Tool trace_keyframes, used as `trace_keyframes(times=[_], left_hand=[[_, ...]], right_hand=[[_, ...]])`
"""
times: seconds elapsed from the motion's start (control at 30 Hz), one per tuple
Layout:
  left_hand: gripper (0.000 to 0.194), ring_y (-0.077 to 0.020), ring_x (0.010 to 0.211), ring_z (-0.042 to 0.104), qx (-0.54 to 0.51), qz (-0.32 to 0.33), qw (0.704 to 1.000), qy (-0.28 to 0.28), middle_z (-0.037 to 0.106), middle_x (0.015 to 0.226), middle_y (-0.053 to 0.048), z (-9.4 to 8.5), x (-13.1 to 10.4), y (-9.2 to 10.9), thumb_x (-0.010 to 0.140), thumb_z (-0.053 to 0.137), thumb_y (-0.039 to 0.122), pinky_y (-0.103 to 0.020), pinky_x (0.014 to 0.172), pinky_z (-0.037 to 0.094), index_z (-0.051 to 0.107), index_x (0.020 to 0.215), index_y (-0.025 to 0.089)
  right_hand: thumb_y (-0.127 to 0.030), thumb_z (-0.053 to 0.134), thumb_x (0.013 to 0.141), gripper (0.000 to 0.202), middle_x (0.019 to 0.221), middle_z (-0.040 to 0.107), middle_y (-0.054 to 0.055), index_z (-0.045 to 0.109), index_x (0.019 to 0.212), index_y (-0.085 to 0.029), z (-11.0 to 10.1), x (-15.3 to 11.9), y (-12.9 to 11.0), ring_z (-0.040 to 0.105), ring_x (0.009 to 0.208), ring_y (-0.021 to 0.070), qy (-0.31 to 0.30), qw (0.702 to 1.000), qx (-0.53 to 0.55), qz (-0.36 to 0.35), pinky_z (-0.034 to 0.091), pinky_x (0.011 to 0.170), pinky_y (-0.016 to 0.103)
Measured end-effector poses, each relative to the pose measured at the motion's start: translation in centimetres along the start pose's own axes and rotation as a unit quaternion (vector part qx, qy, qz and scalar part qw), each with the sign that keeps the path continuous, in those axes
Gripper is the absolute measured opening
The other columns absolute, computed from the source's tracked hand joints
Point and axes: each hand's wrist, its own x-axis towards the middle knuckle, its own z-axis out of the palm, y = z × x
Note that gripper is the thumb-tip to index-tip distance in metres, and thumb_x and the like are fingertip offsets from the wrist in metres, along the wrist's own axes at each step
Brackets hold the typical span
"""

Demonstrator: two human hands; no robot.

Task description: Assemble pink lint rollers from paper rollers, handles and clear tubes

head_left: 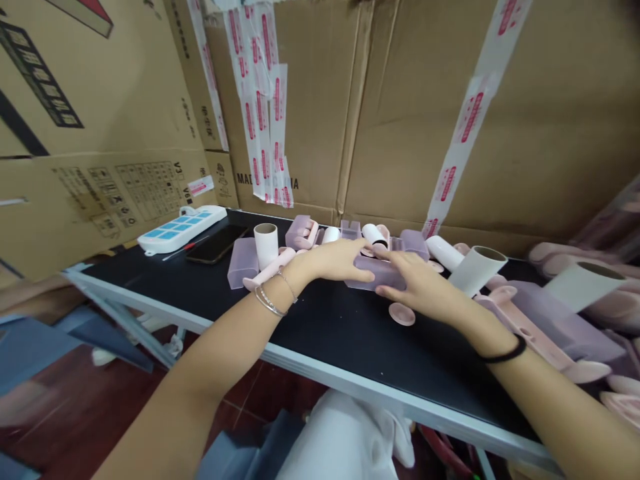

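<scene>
You face a cardboard wall (415,120) standing behind the black desk (320,340). Your left hand (340,261) and right hand (423,283) come together at a lilac box (386,272) on the desk, fingers slightly bent; whether either grasps it, I cannot tell. A pink disc (402,314) lies just beside your right thumb.
</scene>
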Motion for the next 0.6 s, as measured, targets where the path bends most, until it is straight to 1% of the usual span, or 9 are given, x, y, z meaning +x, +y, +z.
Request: trace_keyframes(times=[0.1,0.3,0.33,0.4,0.47,0.5,0.53,0.57,0.6], left_hand=[[0.069,-0.0223,0.106,0.062,-0.009,0.007,1.000,-0.011,0.063,0.123,-0.007,0.0,-0.2,0.0,0.081,0.052,0.054,-0.032,0.089,0.047,0.038,0.141,0.023],[0.058,-0.0240,0.108,0.061,0.008,0.000,1.000,0.000,0.064,0.125,-0.009,-0.9,-0.6,0.3,0.084,0.052,0.052,-0.033,0.091,0.046,0.052,0.131,0.018],[0.057,-0.0249,0.111,0.059,0.015,-0.004,1.000,0.022,0.063,0.127,-0.010,-1.3,-0.7,0.4,0.086,0.049,0.053,-0.035,0.095,0.044,0.054,0.129,0.016],[0.056,-0.0269,0.119,0.054,0.044,-0.025,0.993,0.110,0.060,0.130,-0.011,-2.5,-1.3,0.2,0.091,0.039,0.054,-0.039,0.104,0.037,0.055,0.127,0.014],[0.055,-0.0271,0.122,0.051,0.099,-0.080,0.961,0.245,0.060,0.130,-0.010,-4.0,-2.3,-0.4,0.094,0.033,0.051,-0.042,0.106,0.035,0.054,0.128,0.015],[0.056,-0.0276,0.122,0.051,0.119,-0.117,0.946,0.278,0.059,0.131,-0.010,-4.8,-3.0,-0.9,0.093,0.035,0.052,-0.042,0.104,0.037,0.051,0.133,0.016],[0.058,-0.0298,0.121,0.051,0.141,-0.161,0.935,0.281,0.058,0.132,-0.011,-5.5,-3.7,-1.6,0.092,0.036,0.054,-0.044,0.103,0.039,0.047,0.136,0.017],[0.062,-0.0336,0.123,0.050,0.162,-0.212,0.930,0.253,0.056,0.134,-0.013,-6.1,-4.4,-2.5,0.090,0.038,0.056,-0.047,0.100,0.040,0.046,0.137,0.016],[0.067,-0.0379,0.124,0.049,0.178,-0.266,0.928,0.190,0.054,0.135,-0.017,-6.7,-5.1,-3.4,0.086,0.041,0.060,-0.048,0.097,0.042,0.047,0.135,0.014]], right_hand=[[-0.034,0.067,0.078,0.068,0.140,0.051,0.012,0.041,0.139,-0.020,0.3,0.0,0.0,0.052,0.123,0.0325,-0.043,0.999,0.030,-0.001,0.044,0.102,0.050],[-0.034,0.076,0.071,0.074,0.133,0.053,0.015,0.044,0.136,-0.019,1.0,0.2,-0.2,0.058,0.115,0.0327,-0.028,1.000,-0.002,0.011,0.049,0.096,0.046],[-0.035,0.076,0.071,0.075,0.130,0.054,0.014,0.044,0.137,-0.019,0.9,0.2,-0.1,0.058,0.113,0.0327,-0.019,1.000,-0.009,0.011,0.049,0.095,0.046],[-0.037,0.074,0.073,0.071,0.124,0.057,0.013,0.044,0.136,-0.019,0.6,0.2,-0.1,0.059,0.110,0.0324,0.012,1.000,-0.020,0.020,0.050,0.091,0.046],[-0.040,0.071,0.076,0.065,0.120,0.059,0.013,0.046,0.133,-0.019,0.3,0.2,-0.1,0.059,0.109,0.0326,0.049,0.998,-0.027,0.033,0.051,0.088,0.046],[-0.042,0.070,0.077,0.063,0.118,0.059,0.014,0.047,0.131,-0.018,0.1,0.2,-0.2,0.059,0.109,0.0329,0.064,0.997,-0.029,0.041,0.051,0.087,0.046],[-0.043,0.069,0.077,0.063,0.117,0.059,0.015,0.048,0.130,-0.018,0.0,0.3,-0.3,0.059,0.109,0.0333,0.074,0.996,-0.029,0.048,0.052,0.085,0.046],[-0.044,0.069,0.077,0.063,0.117,0.059,0.015,0.048,0.130,-0.017,0.0,0.3,-0.4,0.059,0.108,0.0336,0.077,0.995,-0.029,0.055,0.052,0.084,0.046],[-0.045,0.070,0.077,0.063,0.116,0.060,0.015,0.048,0.129,-0.017,0.0,0.3,-0.5,0.060,0.106,0.0338,0.074,0.995,-0.030,0.061,0.052,0.082,0.046]])
